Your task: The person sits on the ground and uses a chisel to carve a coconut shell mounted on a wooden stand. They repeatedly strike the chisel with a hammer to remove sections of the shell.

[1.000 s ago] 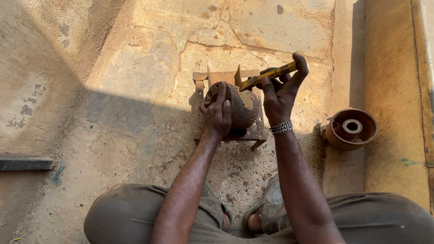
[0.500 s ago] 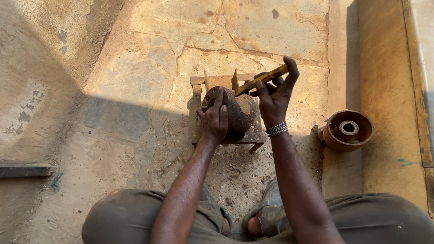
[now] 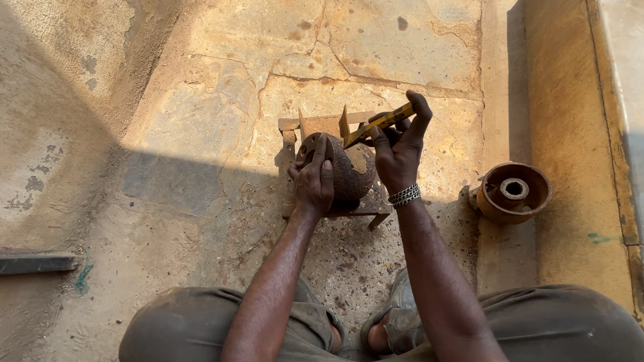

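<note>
My left hand (image 3: 314,179) grips a round, dark, rough-skinned ball-shaped object (image 3: 350,175), holding it down on a small rusty metal stand (image 3: 325,125) on the stone floor. My right hand (image 3: 396,149) holds a flat yellow-handled tool (image 3: 377,124), its tip resting at the top of the round object. A metal bracelet sits on my right wrist. The lower part of the stand is hidden under the object and my hands.
A rusty round metal hub with a central hole (image 3: 512,192) lies to the right on the cracked stone floor. A raised ledge (image 3: 570,134) runs along the right side. A dark flat bar (image 3: 37,263) lies at the left edge. My knees fill the bottom.
Both hands keep their grips. The right hand with the tool has shifted slightly lower and left against the round object; the view moved a little.
</note>
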